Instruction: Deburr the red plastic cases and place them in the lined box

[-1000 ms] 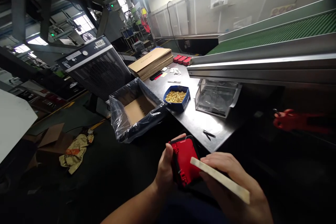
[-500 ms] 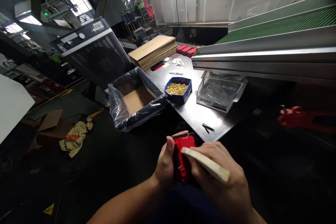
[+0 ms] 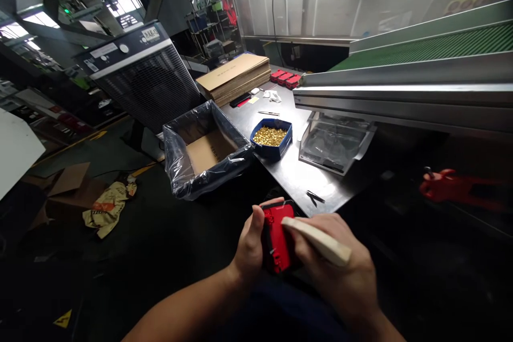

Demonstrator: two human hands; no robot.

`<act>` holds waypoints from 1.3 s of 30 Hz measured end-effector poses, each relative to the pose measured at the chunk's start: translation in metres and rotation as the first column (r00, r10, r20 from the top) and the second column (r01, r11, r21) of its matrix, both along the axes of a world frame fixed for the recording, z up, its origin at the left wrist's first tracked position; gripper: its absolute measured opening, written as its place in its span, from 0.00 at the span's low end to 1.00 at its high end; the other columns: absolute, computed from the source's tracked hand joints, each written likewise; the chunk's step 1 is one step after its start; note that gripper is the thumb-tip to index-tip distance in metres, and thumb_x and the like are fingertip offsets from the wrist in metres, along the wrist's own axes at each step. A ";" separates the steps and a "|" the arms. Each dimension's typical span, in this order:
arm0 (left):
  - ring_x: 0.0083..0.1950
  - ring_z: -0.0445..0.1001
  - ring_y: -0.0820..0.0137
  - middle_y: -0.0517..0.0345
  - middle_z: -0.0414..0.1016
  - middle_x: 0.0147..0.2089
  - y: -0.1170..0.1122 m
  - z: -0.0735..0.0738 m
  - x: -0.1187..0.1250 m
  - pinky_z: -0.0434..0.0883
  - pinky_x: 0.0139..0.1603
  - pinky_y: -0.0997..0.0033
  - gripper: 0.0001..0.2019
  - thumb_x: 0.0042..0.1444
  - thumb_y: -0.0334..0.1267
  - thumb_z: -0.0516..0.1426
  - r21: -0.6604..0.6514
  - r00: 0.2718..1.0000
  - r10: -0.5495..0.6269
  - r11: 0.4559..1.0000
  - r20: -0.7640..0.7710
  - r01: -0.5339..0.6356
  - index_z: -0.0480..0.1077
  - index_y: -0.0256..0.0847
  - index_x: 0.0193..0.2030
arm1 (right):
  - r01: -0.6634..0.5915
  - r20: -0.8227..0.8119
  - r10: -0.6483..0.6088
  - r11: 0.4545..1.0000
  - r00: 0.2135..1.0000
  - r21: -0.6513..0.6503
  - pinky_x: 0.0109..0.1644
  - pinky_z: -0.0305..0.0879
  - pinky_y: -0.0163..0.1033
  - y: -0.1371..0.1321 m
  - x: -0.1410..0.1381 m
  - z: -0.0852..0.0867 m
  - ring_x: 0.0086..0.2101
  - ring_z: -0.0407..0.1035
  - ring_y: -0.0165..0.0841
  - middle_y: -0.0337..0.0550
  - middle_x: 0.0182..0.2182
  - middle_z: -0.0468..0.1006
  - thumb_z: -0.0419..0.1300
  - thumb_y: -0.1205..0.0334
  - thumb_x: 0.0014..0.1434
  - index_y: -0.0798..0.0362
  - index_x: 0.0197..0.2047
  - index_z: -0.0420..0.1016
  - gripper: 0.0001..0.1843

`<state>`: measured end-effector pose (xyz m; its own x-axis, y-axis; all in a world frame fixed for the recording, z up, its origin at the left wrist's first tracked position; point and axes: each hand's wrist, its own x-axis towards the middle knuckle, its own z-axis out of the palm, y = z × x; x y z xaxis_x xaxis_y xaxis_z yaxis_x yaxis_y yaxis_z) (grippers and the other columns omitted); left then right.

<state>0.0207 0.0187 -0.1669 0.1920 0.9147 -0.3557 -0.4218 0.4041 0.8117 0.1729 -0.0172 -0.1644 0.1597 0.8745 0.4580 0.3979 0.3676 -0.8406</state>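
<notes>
My left hand (image 3: 250, 246) is wrapped round a red and black plastic part (image 3: 281, 235), thumb up along its left edge. In my right hand (image 3: 339, 262) is a pale, flat, wood-like stick (image 3: 318, 240), gripped by its middle. The stick's front end lies over the red face of the part; whether it touches is hard to tell. The fingers of my right hand hide the right side of the part. Just beyond my hands, a small dark pair of snips or tweezers (image 3: 315, 197) lies on the metal table (image 3: 294, 179).
A blue bin (image 3: 272, 149) of small brass-coloured pieces stands on the table beside a clear plastic tray (image 3: 334, 141). Left of it is a plastic-lined crate (image 3: 208, 179). Cardboard sheets (image 3: 236, 77) and red parts (image 3: 285, 78) lie farther back. A green conveyor (image 3: 425, 45) slopes overhead right.
The stick has shifted slightly on the red part, whose red face now shows more fully. A red piece that stood along its left side appears lower or flatter. Both hands keep their grip.
</notes>
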 end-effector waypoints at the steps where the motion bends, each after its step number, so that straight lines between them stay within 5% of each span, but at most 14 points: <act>1: 0.44 0.78 0.58 0.44 0.78 0.48 0.000 0.002 0.000 0.75 0.46 0.63 0.41 0.52 0.73 0.59 -0.036 0.999 -0.003 0.999 0.049 0.004 0.72 0.37 0.59 | 0.048 -0.029 -0.050 0.996 0.998 -0.082 0.44 0.72 0.37 0.000 0.003 -0.002 0.38 0.74 0.30 0.37 0.38 0.80 0.65 0.62 0.60 0.45 0.44 0.79 0.08; 5: 0.45 0.79 0.57 0.43 0.78 0.50 0.004 0.011 0.000 0.78 0.45 0.62 0.43 0.47 0.72 0.63 -0.138 0.971 -0.017 0.989 0.238 0.051 0.73 0.37 0.58 | 0.165 -0.180 -0.236 0.925 0.955 -0.342 0.42 0.72 0.31 -0.008 0.015 -0.014 0.38 0.77 0.31 0.39 0.40 0.82 0.66 0.49 0.58 0.47 0.42 0.81 0.13; 9: 0.44 0.79 0.58 0.43 0.79 0.50 0.010 0.013 -0.001 0.79 0.44 0.63 0.44 0.43 0.70 0.67 -0.152 0.918 -0.051 0.981 0.393 0.119 0.74 0.37 0.57 | 0.136 -0.328 -0.357 0.830 0.875 -0.541 0.41 0.75 0.28 -0.016 0.014 -0.022 0.40 0.79 0.36 0.44 0.39 0.84 0.70 0.42 0.50 0.51 0.41 0.80 0.23; 15: 0.43 0.80 0.55 0.43 0.79 0.47 0.011 0.009 -0.005 0.81 0.42 0.58 0.43 0.43 0.70 0.67 -0.189 0.903 -0.032 0.974 0.428 0.124 0.74 0.37 0.57 | 0.324 -0.186 -0.543 0.704 0.819 -0.632 0.32 0.69 0.31 -0.008 0.022 -0.035 0.31 0.73 0.31 0.40 0.32 0.79 0.69 0.33 0.45 0.51 0.40 0.74 0.31; 26: 0.42 0.79 0.54 0.42 0.78 0.46 0.009 0.011 -0.006 0.78 0.42 0.58 0.45 0.44 0.71 0.65 -0.205 0.930 -0.001 0.975 0.368 0.082 0.71 0.37 0.59 | 0.228 -0.086 -0.433 0.622 0.898 -0.749 0.40 0.71 0.45 0.018 0.048 -0.047 0.40 0.76 0.46 0.47 0.35 0.82 0.69 0.31 0.40 0.51 0.41 0.78 0.35; 30: 0.47 0.77 0.51 0.39 0.75 0.52 0.006 0.014 -0.009 0.75 0.48 0.53 0.50 0.43 0.74 0.64 -0.122 0.937 -0.083 0.984 0.339 0.131 0.67 0.39 0.64 | 0.319 0.056 -0.480 0.486 0.875 -0.814 0.32 0.69 0.46 0.057 0.088 -0.078 0.32 0.75 0.45 0.52 0.29 0.80 0.67 0.35 0.42 0.55 0.38 0.78 0.32; 33: 0.48 0.76 0.49 0.38 0.75 0.52 0.004 0.016 -0.010 0.75 0.48 0.50 0.52 0.42 0.75 0.63 -0.100 0.944 -0.106 0.985 0.312 0.144 0.66 0.39 0.65 | 0.425 0.167 -0.559 0.372 0.812 -0.825 0.29 0.67 0.47 0.090 0.121 -0.110 0.33 0.76 0.49 0.59 0.36 0.81 0.66 0.37 0.47 0.59 0.45 0.78 0.34; 37: 0.48 0.76 0.49 0.38 0.74 0.52 0.004 0.018 -0.010 0.74 0.49 0.49 0.51 0.42 0.75 0.63 -0.099 0.946 -0.095 0.986 0.310 0.131 0.66 0.39 0.65 | 0.471 0.289 -0.479 0.321 0.829 -0.822 0.44 0.71 0.57 0.121 0.147 -0.134 0.49 0.73 0.66 0.76 0.49 0.77 0.67 0.42 0.49 0.70 0.51 0.76 0.39; 39: 0.48 0.75 0.50 0.38 0.74 0.53 0.003 0.017 -0.010 0.74 0.49 0.51 0.51 0.43 0.75 0.63 -0.098 0.947 -0.089 0.987 0.309 0.124 0.66 0.39 0.64 | 0.457 0.308 -0.421 0.318 0.853 -0.831 0.46 0.71 0.58 0.129 0.151 -0.138 0.49 0.73 0.67 0.77 0.49 0.77 0.66 0.40 0.50 0.72 0.51 0.76 0.42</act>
<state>0.0110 0.0222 -0.1497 0.4010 0.8394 -0.3668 -0.5894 0.5429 0.5982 0.3240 0.1118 -0.3026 0.6509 0.5997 -0.4655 0.2956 -0.7650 -0.5723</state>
